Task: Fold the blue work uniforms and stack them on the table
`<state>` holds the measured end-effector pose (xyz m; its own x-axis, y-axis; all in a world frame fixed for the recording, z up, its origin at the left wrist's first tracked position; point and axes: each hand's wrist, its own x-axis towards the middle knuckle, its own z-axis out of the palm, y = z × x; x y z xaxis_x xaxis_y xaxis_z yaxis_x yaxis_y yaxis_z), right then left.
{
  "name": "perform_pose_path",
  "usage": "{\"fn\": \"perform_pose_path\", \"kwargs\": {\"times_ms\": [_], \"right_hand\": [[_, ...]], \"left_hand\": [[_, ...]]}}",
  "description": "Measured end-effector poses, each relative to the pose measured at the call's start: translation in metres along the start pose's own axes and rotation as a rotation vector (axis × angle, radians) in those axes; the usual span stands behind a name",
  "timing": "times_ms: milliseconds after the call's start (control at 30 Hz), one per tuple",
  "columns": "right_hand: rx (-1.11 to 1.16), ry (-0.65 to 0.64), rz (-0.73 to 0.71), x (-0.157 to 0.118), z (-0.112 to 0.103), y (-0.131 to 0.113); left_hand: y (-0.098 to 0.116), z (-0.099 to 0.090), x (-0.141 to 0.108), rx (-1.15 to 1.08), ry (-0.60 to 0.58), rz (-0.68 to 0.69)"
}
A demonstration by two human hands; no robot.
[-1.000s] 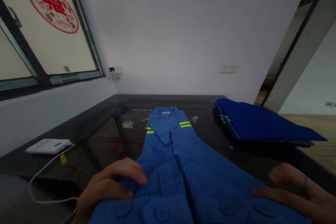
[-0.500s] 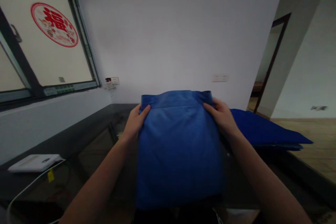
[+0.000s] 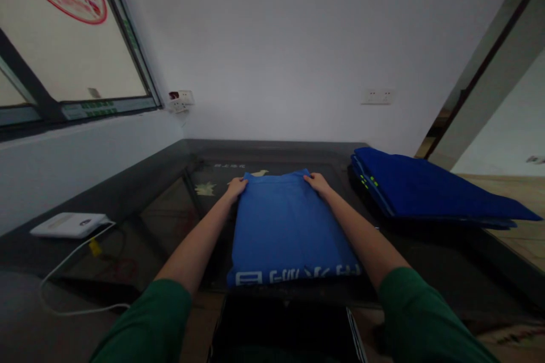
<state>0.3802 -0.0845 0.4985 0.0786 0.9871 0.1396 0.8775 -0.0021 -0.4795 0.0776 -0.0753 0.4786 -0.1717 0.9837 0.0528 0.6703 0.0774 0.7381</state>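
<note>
one folded blue garment (image 3: pixel 287 221), long axis fore-and-aft, lettered edge (image 3: pixel 293 275) nearest

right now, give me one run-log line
left hand: gripping far left corner | right hand: gripping far right corner | lettered blue garment: folded, on dark table

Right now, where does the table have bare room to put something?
Bare table lies between the yellow tag and left forearm, and between the right forearm and dark blue pile. Crowded: the middle, where both hands hold the blue garment.
</note>
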Motion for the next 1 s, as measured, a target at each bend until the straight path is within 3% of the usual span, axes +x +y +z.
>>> {"fn": "perform_pose_path", "kwargs": {"times_ms": [200,433,567,667,767,867,1000], "right_hand": [[-0.084,-0.044,0.096,0.016,0.008,0.004],[-0.202,0.012,0.104,-0.001,0.012,0.004],[-0.234,0.064,-0.022,-0.011,0.011,-0.013],[-0.253,0.019,-0.247,-0.023,0.021,-0.029],[-0.278,-0.116,-0.379,-0.035,0.039,-0.032],[-0.3,-0.198,-0.372,-0.042,0.05,-0.021],[-0.306,-0.204,-0.277,-0.038,0.047,-0.004]], "left_hand": [[0.011,0.005,0.008,0.222,0.047,0.031],[0.011,0.006,-0.01,0.451,0.019,0.009],[0.028,0.008,-0.019,0.568,0.096,0.231],[0.041,0.026,-0.027,0.572,-0.035,0.422],[0.037,0.049,-0.04,0.567,-0.183,0.487],[0.023,0.059,-0.052,0.597,-0.195,0.469],[0.01,0.052,-0.055,0.604,-0.178,0.36]]}}
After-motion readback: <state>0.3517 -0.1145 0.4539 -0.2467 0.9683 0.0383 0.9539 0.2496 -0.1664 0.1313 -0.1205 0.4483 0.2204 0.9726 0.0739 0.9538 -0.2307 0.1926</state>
